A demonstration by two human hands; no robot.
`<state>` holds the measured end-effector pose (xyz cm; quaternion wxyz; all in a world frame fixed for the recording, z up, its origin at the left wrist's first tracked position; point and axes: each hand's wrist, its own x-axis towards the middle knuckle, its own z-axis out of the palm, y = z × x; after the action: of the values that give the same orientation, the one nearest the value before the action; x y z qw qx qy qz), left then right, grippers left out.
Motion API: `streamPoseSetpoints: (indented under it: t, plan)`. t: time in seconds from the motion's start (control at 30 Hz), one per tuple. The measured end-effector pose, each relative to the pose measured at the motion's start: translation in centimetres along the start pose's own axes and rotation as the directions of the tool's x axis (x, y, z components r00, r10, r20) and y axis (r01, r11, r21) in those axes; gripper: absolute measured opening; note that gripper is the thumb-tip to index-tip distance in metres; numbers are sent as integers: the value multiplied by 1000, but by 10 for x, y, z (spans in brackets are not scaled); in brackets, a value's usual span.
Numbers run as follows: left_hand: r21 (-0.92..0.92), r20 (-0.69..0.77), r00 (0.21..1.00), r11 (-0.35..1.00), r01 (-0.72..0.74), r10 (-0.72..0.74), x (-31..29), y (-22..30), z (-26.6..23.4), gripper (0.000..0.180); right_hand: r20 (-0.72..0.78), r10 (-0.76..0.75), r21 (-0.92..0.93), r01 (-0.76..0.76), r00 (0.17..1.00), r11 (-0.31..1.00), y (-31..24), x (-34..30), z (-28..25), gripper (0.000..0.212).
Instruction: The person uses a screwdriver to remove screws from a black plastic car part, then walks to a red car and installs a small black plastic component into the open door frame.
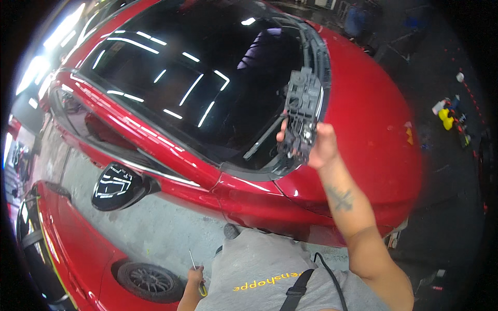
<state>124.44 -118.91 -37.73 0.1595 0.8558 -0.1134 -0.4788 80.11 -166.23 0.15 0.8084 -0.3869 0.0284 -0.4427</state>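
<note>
My right hand (322, 145) is raised over the red car by the base of the windshield. Its fingers wrap around the lower end of a dark plastic mechanism (304, 96), a long grey and black car part with moulded ribs and a shiny metal piece near the grip. The part is held upright, and my fingers and palm hide some of its lower end. Low at my left side, my left hand (195, 275) is closed around a screwdriver (191, 257). Its thin metal shaft points up, and a yellow handle end shows below the hand.
The red car's hood (371, 135) and dark windshield (202, 78) fill the space ahead. A black side mirror (118, 186) sticks out toward me. Another red car with a dark wheel (149, 280) stands at lower left. Yellow and other coloured items (447, 119) lie on the dark floor at right.
</note>
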Motion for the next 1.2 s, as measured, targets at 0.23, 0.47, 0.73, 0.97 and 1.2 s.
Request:
streamPoseSetpoints:
  t: [0.23,0.47,0.73,0.97,1.2]
  plan:
    - [148,82,991,983,-113,102,22,31,-5,34,79,-33,424,-3,996,906,40,-21,19,94]
    - [146,84,986,977,-153,142,17,71,-7,34,79,-21,390,-11,997,921,37,-31,16,92]
    - [208,112,979,959,-191,170,26,60,-11,34,75,-32,384,0,997,923,37,-30,18,91]
    - [210,86,982,961,-181,167,14,70,-13,34,38,-45,311,31,998,950,39,-31,14,89]
    - [196,81,986,968,-157,143,29,61,-12,34,65,-61,375,32,996,927,37,-27,15,93]
